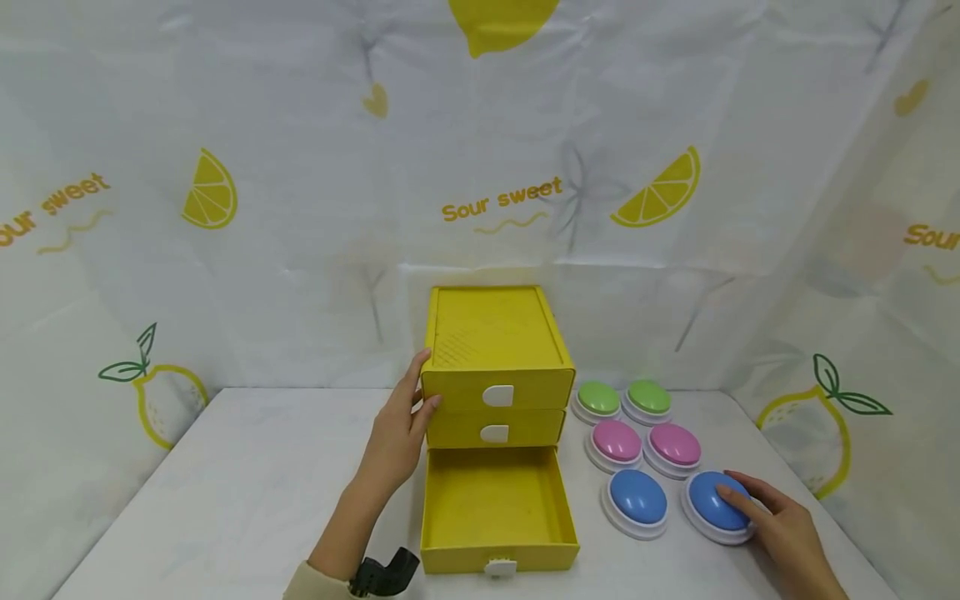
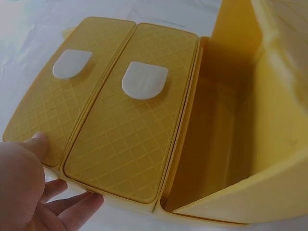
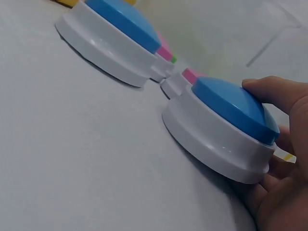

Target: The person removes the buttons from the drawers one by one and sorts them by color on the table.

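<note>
A yellow drawer cabinet point(image 1: 495, 329) with three drawers stands upright in the head view. Its bottom drawer point(image 1: 495, 500) is pulled out and bare inside; the two upper drawers are closed. My left hand point(image 1: 397, 433) grips the cabinet's left front edge, the thumb on the top drawer's front point(image 2: 96, 57) and the other fingers along the side. At the right, my right hand point(image 1: 783, 525) holds a round blue push button point(image 1: 716, 500) with a white base. Its thumb lies on the blue dome point(image 3: 231, 103), while the other fingers curl round the base's far side.
Another blue button point(image 1: 637, 497) sits left of the held one. Behind them stand two pink buttons point(image 1: 617, 440) and two green buttons point(image 1: 598, 398), right of the cabinet. A white lemon-print cloth point(image 1: 300, 250) hangs behind the white table point(image 1: 225, 500).
</note>
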{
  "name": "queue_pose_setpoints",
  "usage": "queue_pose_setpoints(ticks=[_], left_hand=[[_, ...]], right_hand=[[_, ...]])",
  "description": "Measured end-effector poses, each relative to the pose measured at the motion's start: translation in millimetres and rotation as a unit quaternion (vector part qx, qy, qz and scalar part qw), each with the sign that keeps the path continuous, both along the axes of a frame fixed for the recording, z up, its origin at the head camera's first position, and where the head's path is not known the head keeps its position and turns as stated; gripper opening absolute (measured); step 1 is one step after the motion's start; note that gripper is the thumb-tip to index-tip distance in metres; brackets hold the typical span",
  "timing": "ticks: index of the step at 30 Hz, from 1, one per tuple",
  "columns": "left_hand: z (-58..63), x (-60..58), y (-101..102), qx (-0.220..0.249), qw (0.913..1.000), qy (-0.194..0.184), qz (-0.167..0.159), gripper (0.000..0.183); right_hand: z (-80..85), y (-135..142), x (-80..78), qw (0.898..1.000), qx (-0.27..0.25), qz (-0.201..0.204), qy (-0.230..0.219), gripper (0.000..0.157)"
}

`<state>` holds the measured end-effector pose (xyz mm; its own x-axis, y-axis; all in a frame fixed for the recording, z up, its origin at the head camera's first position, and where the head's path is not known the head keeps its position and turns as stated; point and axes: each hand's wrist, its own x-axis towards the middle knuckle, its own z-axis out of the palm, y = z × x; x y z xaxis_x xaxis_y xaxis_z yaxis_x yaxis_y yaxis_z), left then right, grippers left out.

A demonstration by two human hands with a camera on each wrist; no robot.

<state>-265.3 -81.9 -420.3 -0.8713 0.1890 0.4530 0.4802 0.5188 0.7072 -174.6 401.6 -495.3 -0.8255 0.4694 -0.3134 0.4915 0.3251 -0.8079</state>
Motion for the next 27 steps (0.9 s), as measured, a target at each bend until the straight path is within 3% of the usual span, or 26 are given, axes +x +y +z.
queue_pose_setpoints(ticks=[13,15,21,27], left_hand=[[-0.6,-0.1,-0.7,0.000,1.0000,-0.009,0.001,0.064],[-0.2,-0.1,-1.2,-0.001,1.0000,-0.009,0.002,0.064],[1.0,-1.3,-1.4,-0.004,1.0000,0.002,-0.001,0.064],[-1.0,-1.6,-0.7,0.001,1.0000,-0.004,0.000,0.063]], right_hand=[[-7.9,-10.3,1.0,0.987,0.152,-0.001,0.045,0.083],[-8.2,-8.9,2.0,0.987,0.154,0.016,0.045,0.087],[-2.0,-1.9,7.9,0.977,0.171,0.129,-0.010,0.106],[-0.8,-8.8,5.2,0.978,0.172,0.118,-0.007,0.111]])
